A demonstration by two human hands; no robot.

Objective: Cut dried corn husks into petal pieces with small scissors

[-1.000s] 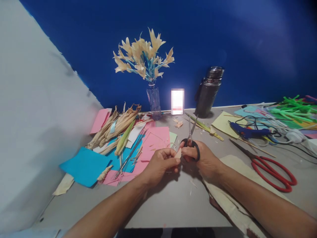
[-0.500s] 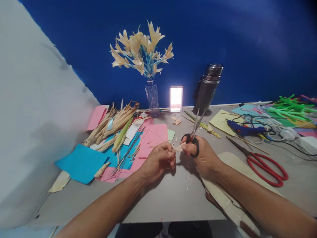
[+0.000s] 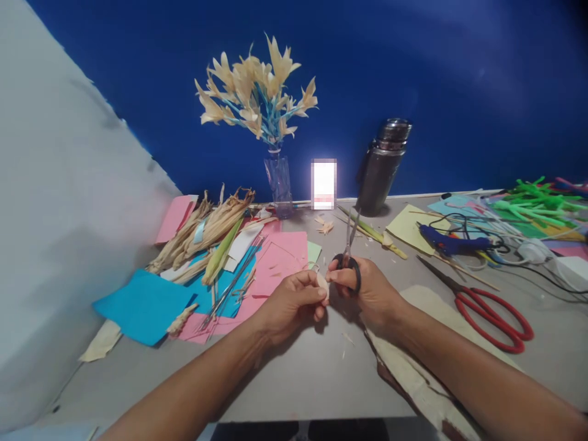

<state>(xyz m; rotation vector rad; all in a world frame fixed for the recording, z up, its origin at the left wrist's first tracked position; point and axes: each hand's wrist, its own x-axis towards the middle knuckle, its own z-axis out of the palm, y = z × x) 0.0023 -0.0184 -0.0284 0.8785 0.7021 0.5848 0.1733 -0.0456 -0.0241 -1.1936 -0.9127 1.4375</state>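
While pinching a thin, pale, petal-shaped piece (image 3: pixel 323 286) roughly upright between thumb and fingertips of the left hand (image 3: pixel 299 301), keeps a pair of small scissors with black loop handles (image 3: pixel 348 251) hooked in the curled fingers of the right hand (image 3: pixel 374 285). Points the slim metal blades away, towards the blue wall (image 3: pixel 342 79), parted in a narrow V and biting on nothing. Brings the right thumb close beside the piece's edge; cannot tell from this angle whether touching it or just short.

Compared with half a second ago, no longer draws the piece across between both hands, but stands it up in the left hand alone. Seems thereby to leave its steadiness to the left pinch, and to free the right thumb a little, though not cutting at this moment.

Holds piece and scissors above the grey bench (image 3: pixel 316 380), over a few pale slivers (image 3: pixel 348 339). Has, past the fingertips, a small heap of pale pointed bits (image 3: pixel 325 227), and farther back a clear plastic bottle (image 3: pixel 278 187) bearing pale, husk-like flowers on blue stems (image 3: pixel 250 79). Keeps larger red-handled scissors (image 3: pixel 475 295) to the right, untouched, and dried corn husks (image 3: pixel 215 229) to the left, near blue paper (image 3: pixel 140 306) and pink paper (image 3: pixel 281 260).
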